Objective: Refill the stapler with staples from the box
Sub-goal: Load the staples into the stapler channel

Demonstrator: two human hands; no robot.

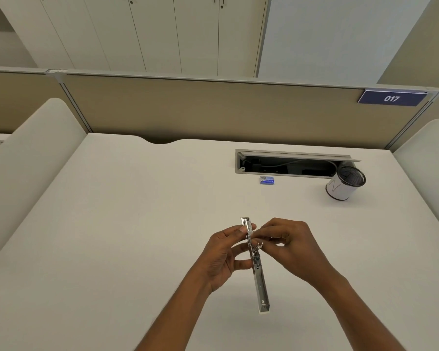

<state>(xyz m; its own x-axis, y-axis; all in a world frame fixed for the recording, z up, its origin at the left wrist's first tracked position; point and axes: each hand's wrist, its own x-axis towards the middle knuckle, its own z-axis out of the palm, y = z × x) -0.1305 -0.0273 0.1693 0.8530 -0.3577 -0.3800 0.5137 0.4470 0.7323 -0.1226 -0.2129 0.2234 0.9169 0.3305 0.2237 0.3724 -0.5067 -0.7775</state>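
Note:
A silver metal stapler (260, 285), swung fully open into one long strip, hangs above the white desk (127, 224). My left hand (222, 257) grips it near its middle, thumb on the upper half. My right hand (289, 247) pinches at the hinge and spring part from the right; whether staples are between its fingers is hidden. A small blue staple box (267, 180) lies on the desk far ahead, apart from both hands, with its left end open.
An open cable tray (289, 164) is set into the desk behind the box. A mesh pen cup (345, 183) wrapped in white paper stands at its right end. Padded white dividers flank the desk, and a beige partition closes the back.

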